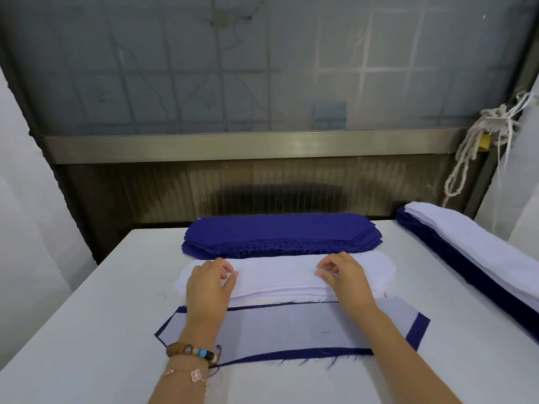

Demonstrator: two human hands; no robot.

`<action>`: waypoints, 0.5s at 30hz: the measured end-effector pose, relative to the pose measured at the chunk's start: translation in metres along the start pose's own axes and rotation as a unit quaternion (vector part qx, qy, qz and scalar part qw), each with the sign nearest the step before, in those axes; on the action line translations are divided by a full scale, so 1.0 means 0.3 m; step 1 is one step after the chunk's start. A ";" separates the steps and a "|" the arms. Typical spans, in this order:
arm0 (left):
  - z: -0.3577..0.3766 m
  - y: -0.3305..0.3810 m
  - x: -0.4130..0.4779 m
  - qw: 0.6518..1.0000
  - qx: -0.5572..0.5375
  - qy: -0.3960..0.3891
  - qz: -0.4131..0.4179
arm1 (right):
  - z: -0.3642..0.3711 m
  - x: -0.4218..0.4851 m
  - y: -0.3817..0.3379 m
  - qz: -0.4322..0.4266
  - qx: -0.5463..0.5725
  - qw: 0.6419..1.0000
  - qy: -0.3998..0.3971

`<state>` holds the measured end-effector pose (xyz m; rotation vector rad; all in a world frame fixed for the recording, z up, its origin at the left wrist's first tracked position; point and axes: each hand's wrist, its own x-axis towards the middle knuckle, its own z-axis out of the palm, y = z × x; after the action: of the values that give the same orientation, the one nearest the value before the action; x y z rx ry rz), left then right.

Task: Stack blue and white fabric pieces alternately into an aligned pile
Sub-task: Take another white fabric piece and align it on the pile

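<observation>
Left hand and right hand rest with fingers curled on the stack of white oblong fabric pieces; I cannot tell whether they pinch it. Nearer lies the white-on-blue fabric pile, farther the stack of dark blue fabric pieces, all on the white table.

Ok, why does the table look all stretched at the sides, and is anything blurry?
In the head view, the wide-angle lens splays the table edges outward. Also in the head view, the light is soft and even, with faint shadows under the left hand and right hand. The white stack looks sharp, while the window panel behind looks hazy.
</observation>
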<state>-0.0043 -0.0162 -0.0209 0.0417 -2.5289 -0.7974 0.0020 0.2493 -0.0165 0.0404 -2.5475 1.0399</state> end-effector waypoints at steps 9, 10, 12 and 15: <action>0.004 -0.055 0.001 0.992 0.121 -0.013 -0.044 | 0.012 0.011 0.005 0.028 -0.012 0.999 0.011; 0.003 -0.055 0.000 0.993 0.108 -0.003 -0.041 | 0.013 0.012 0.006 0.032 -0.013 0.999 0.011; -0.003 -0.053 -0.002 0.997 0.061 0.024 -0.033 | 0.015 0.012 0.007 0.037 -0.013 0.999 0.015; -0.019 -0.040 -0.002 0.996 0.056 0.064 -0.027 | 0.020 0.010 0.011 0.034 -0.008 0.999 0.024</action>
<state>-0.0024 -0.0292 -0.0238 0.1917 -2.4574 -0.6512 -0.0033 0.2481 -0.0216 -0.0739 -2.5295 1.0338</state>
